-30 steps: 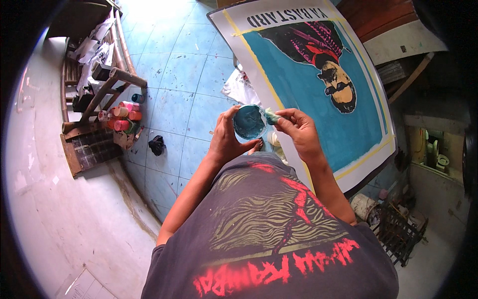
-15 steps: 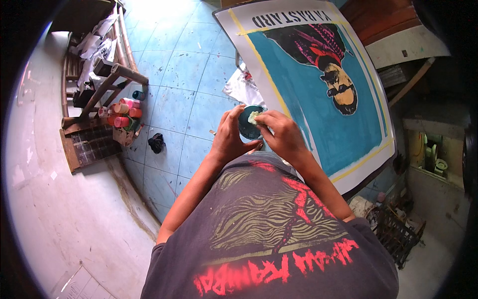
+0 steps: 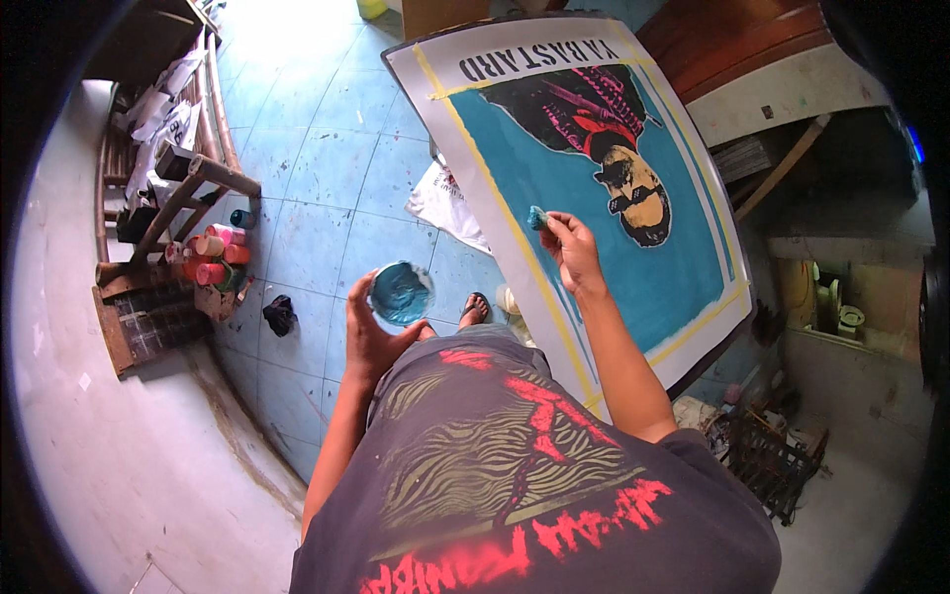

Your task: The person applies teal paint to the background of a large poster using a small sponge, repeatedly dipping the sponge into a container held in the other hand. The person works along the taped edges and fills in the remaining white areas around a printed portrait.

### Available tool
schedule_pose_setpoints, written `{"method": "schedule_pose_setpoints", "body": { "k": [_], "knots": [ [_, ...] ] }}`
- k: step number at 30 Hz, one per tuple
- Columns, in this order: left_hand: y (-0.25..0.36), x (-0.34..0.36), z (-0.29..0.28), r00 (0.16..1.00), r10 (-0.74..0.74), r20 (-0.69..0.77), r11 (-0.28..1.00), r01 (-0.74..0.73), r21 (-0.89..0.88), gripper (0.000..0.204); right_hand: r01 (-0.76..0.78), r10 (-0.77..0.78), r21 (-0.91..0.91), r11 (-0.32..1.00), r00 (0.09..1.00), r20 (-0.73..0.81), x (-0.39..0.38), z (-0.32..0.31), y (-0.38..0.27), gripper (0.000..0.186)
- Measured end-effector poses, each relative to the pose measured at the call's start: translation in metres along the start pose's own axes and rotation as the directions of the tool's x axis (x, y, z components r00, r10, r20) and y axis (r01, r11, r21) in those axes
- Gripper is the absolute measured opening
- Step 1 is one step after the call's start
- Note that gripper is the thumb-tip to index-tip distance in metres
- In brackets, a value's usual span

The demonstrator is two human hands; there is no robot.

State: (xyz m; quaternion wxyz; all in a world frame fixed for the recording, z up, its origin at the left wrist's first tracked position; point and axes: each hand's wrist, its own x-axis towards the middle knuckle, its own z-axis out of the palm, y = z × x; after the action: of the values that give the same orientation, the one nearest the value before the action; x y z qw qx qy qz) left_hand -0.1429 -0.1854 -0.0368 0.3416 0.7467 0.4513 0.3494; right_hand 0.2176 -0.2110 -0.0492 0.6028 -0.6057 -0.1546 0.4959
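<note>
A small round cup (image 3: pixel 401 293) of teal paint is being held up in the left hand (image 3: pixel 371 337), the fingers curled around its underside and side, in front of the chest and above the blue tiled floor (image 3: pixel 317 178). A small teal-soaked sponge (image 3: pixel 536 218) is being pinched between the closed fingers of the right hand (image 3: pixel 572 249), and it is being pressed against the poster (image 3: pixel 594 188) at the edge of the teal field, just beside the yellow border line. The poster is being shown as a large sheet lying on the floor to the right, with a white margin, a teal ground and a dark figure in the middle. A white crumpled bag (image 3: pixel 445 198) is lying just beside the poster's left edge. A bare foot (image 3: pixel 475 310) is being seen below the cup. Well apart to the left, red and pink paint pots (image 3: pixel 213 259) are standing by a wooden rack (image 3: pixel 148 208), with a black rag (image 3: pixel 280 315) near them.
</note>
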Motion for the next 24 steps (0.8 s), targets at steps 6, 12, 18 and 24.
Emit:
{"method": "schedule_pose_setpoints", "body": {
  "k": [6, 12, 18, 24],
  "knots": [
    [-0.005, -0.029, -0.02, 0.991, -0.118, -0.057, 0.989, 0.123, 0.088, 0.101, 0.459, -0.387, -0.845, 0.274, 0.857, 0.34, 0.072, -0.001, 0.005, 0.012],
    [0.008, -0.041, -0.022, 0.96, -0.254, -0.116, 0.962, 0.263, 0.077, 0.1, 0.592, -0.312, -0.776, 0.218, 0.796, 0.519, 0.104, -0.007, 0.017, 0.012],
    [0.013, -0.041, -0.018, 0.942, -0.306, -0.14, 0.949, 0.314, 0.037, 0.1, 0.671, -0.268, -0.739, 0.066, 0.725, 0.634, 0.112, -0.008, 0.033, 0.011],
    [0.013, -0.04, -0.014, 0.94, -0.313, -0.14, 0.946, 0.322, 0.046, 0.1, 0.708, -0.291, -0.706, 0.029, 0.681, 0.672, 0.115, -0.012, 0.036, 0.01]
  ]
}}
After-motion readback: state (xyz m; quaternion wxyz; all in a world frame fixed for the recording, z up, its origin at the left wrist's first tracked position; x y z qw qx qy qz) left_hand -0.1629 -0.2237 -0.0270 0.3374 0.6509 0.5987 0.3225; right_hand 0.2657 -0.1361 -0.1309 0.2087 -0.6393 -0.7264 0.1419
